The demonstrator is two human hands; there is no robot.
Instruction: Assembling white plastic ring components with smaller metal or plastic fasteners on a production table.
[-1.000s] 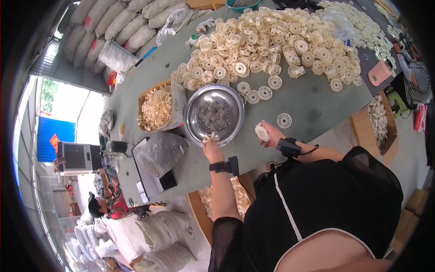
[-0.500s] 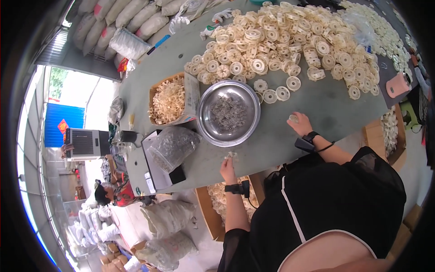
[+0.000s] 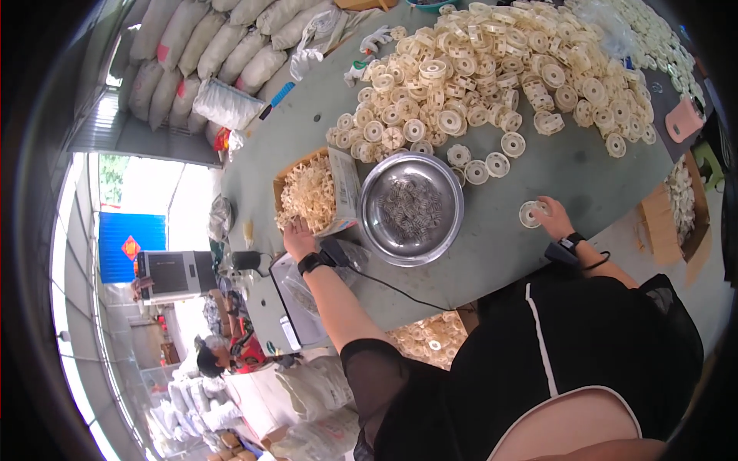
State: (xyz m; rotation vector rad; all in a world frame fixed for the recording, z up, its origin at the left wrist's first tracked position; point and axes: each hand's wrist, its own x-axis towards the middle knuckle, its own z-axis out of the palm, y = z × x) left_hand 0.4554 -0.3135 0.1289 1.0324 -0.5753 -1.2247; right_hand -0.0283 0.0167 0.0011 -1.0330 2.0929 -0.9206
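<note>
One steel bowl (image 3: 382, 237) is sitting toward the near edge of the grey-green table (image 3: 492, 246), holding small metal coils (image 3: 411, 209) too many to count. One carton (image 3: 347, 184) of pale small parts (image 3: 309, 190) is standing against the bowl's left, toward the table's left edge. Four pale wheels (image 3: 497, 164) are lying loose in front of a large heap (image 3: 453, 73) along the far side, and a fifth is partly hiding behind the bowl's rim. One single wheel (image 3: 530, 214) is lying apart, near the table's right-hand near edge.

One blue brush (image 3: 282, 94) is resting by the far left edge, and one pink device (image 3: 685, 119) is standing beyond the right end. The left forearm is covering part of a clear plastic bag (image 3: 300, 290), and a black cable (image 3: 392, 287) is trailing from that wrist below the bowl.

The left hand (image 3: 298, 240) is reaching over the carton's near rim, half open, fingertips touching the small parts; I cannot tell whether it is pinching any. The right hand (image 3: 555, 219) is curving loosely, fingers touching the single wheel's right side; whether it is gripping it, I cannot tell.
</note>
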